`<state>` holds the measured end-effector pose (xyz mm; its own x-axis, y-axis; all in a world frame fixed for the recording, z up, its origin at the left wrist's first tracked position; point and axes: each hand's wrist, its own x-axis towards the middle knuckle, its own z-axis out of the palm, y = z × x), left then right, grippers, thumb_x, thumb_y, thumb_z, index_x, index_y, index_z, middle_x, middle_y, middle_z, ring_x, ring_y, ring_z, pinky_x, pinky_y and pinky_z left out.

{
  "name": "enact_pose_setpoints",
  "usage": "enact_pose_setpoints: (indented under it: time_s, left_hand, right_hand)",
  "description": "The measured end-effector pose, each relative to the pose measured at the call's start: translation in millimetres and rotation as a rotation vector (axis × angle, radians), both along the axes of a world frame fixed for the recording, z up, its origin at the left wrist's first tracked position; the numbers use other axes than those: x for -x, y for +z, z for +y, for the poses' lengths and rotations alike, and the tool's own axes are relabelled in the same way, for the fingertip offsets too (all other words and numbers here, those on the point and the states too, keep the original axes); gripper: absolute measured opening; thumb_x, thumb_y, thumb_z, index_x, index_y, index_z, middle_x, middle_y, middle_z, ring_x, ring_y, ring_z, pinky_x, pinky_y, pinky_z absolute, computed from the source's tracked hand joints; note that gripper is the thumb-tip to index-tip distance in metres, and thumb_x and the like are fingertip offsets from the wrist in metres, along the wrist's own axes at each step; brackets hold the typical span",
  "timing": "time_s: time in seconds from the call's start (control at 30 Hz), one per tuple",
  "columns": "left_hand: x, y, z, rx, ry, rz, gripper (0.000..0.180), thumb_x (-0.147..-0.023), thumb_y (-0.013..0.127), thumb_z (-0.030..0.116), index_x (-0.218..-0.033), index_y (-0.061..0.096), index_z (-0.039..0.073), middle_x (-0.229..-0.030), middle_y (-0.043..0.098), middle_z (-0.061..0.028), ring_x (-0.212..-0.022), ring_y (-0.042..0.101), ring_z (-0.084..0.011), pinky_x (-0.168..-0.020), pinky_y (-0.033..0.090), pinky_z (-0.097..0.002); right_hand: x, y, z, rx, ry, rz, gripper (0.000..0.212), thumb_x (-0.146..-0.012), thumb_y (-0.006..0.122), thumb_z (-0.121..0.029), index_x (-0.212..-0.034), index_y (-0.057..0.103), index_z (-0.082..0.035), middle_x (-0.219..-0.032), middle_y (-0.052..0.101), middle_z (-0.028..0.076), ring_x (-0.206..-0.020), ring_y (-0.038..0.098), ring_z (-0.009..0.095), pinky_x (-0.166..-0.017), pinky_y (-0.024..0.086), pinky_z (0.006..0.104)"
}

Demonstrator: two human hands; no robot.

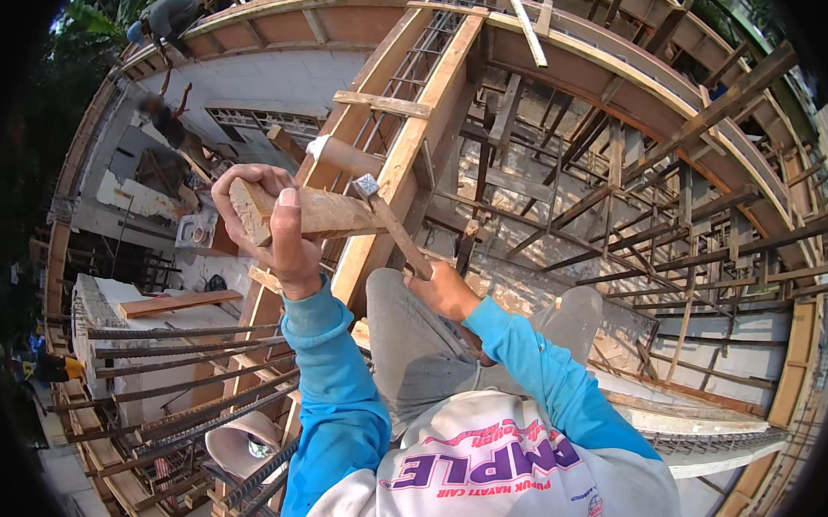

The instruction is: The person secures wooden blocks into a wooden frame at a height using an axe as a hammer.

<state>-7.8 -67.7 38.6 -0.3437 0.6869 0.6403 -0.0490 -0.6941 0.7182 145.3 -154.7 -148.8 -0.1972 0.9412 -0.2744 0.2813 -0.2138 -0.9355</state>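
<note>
Nailing a wood block [306, 214] to the beam formwork [400, 157]: the left hand [279, 232] is closed around the block's near end, thumb along its face, pressing it across the formwork's plank edge, while the right hand [443, 290] is wrapped tight around the lower end of the hammer [389, 224], whose steel head sits just beside the block's far end. Judged from this pose, the step goes best with the block pinned flat, the left fingers well apart from the strike zone, and short square blows. Rebar [187, 361] projects at lower left.
</note>
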Motion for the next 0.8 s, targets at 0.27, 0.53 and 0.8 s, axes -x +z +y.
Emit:
enact_pose_setpoints:
  time_s: [0.27, 0.53, 0.8]
  left_hand:
    - [10, 31, -26, -0.299, -0.113, -0.074, 0.040, -0.066, 0.053, 0.014, -0.105, 0.046, 0.005, -0.083, 0.042, -0.0077, -0.077, 0.046, -0.0185, -0.075, 0.043, -0.0349]
    - [10, 17, -15, -0.159, -0.021, -0.048, 0.037, -0.069, 0.056, 0.012, -0.103, 0.044, 0.007, -0.085, 0.043, -0.0059, -0.075, 0.044, -0.0149, -0.070, 0.044, -0.0301]
    - [3, 14, -13, -0.191, -0.048, -0.026, 0.037, -0.071, 0.054, 0.009, -0.106, 0.044, 0.006, -0.085, 0.043, -0.0067, -0.076, 0.044, -0.0154, -0.074, 0.043, -0.0313]
  right_hand:
    - [-16, 90, 15, -0.193, 0.002, 0.202, 0.030, -0.090, 0.063, -0.024, -0.103, 0.061, 0.003, -0.074, 0.060, 0.012, -0.070, 0.052, 0.017, -0.067, 0.045, 0.0342]
    - [-8, 93, 8, -0.261, -0.002, 0.191, 0.029, -0.091, 0.063, -0.024, -0.102, 0.061, 0.003, -0.071, 0.057, 0.009, -0.069, 0.048, 0.013, -0.063, 0.044, 0.0343]
    - [3, 48, 9, -0.465, -0.196, 0.109, 0.018, -0.089, 0.062, -0.016, -0.085, 0.057, 0.001, -0.071, 0.056, 0.011, -0.067, 0.053, 0.018, -0.061, 0.043, 0.0352]
